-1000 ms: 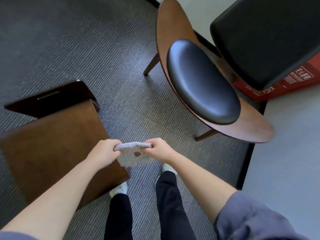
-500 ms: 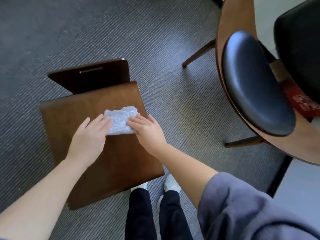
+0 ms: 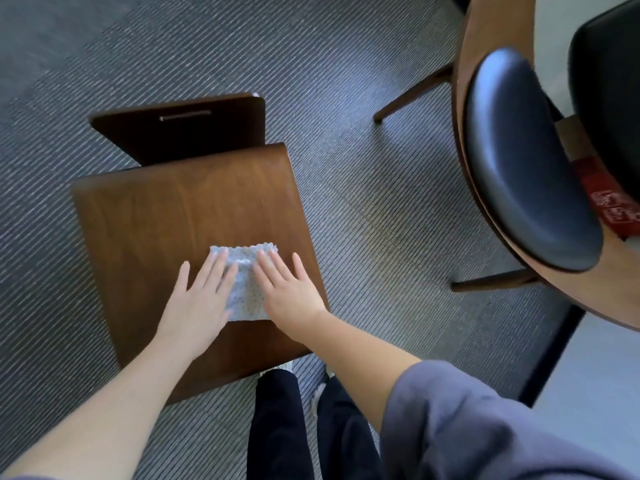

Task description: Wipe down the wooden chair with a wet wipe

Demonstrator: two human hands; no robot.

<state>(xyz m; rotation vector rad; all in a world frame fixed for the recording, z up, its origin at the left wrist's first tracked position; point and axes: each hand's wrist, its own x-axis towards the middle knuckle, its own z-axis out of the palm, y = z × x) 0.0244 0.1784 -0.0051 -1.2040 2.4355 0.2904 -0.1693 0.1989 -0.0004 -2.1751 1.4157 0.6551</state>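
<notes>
White with a faint blue cast and a dimpled weave, the folded wet wipe lies flat on the seat of the dark brown, smooth-finished wooden chair, towards the seat's near right part. Both grips are spread apart and clamp nothing. The left grip presses straight fingers on the wipe's left part and the right grip presses on its right, so a strip shows between them and a frilled edge shows just past the fingertips. The wipe looks light, limp and damp. On so slick a seat it would likely bunch or skate unless held down by flat pressure, or pinched at that far edge. The chair looks stiff and steady enough to lean on. Beyond the grips rises its backrest, which has a narrow slot. No brand shows on wipe or chair. Well off to the right grip's side, behind the round wooden chair with a black padded cushion, a red box carries white print, too blurred to read. Grey ribbed carpet lies all around.
</notes>
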